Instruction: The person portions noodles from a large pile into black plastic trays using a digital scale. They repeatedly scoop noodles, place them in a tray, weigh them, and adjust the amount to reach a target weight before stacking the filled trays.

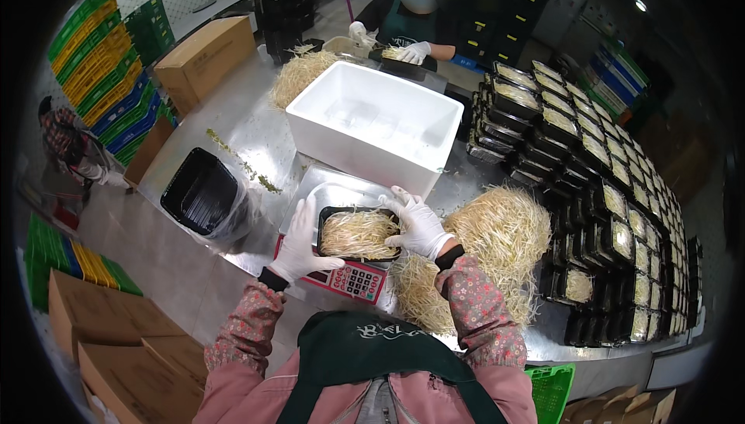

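A black plastic tray (320, 234) full of bean sprouts (356, 235) rests on the metal platform (295, 214) of an electronic scale with a red keypad panel (348, 283). My left hand (300, 246), in a white glove, is beside the tray's left end with fingers spread and thumb along the near side. At the right end is my gloved right hand (422, 227); its thumb reaches over the rim by the sprouts and its fingers are apart. Whether either hand bears on the tray is hard to tell. Just behind the scale stands a white foam box (372, 156).
Loose sprouts (495, 232) are heaped on the steel table at right, beside stacks of filled trays (617, 202). Nested black trays (201, 191) in plastic wrap stand left. Across the table, a co-worker's gloved hand (414, 52) is on another tray. Cardboard boxes (116, 342) sit lower left.
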{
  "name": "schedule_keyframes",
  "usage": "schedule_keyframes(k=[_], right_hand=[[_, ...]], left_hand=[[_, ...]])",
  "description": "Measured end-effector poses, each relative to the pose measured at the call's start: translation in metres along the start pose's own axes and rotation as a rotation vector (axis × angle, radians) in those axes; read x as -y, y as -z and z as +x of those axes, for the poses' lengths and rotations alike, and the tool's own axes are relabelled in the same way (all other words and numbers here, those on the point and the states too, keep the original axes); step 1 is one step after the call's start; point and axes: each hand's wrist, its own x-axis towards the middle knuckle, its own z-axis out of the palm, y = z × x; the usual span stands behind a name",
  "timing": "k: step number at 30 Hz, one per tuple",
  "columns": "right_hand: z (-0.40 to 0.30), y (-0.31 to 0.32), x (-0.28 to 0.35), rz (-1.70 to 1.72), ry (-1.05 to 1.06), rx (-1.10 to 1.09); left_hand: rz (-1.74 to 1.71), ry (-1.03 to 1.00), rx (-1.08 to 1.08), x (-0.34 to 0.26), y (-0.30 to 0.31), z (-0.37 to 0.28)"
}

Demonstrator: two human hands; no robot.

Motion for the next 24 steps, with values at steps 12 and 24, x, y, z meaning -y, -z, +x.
schedule_keyframes(k=[12, 24], right_hand=[[-0.016, -0.015, -0.027, 0.110, -0.117, -0.049], [0.002, -0.029, 0.025, 0.765, -0.159, -0.154]], left_hand=[[0.258, -0.126, 0.242, -0.018, -0.059, 0.038], [-0.313, 0.036, 0.015, -0.008, -0.026, 0.018]])
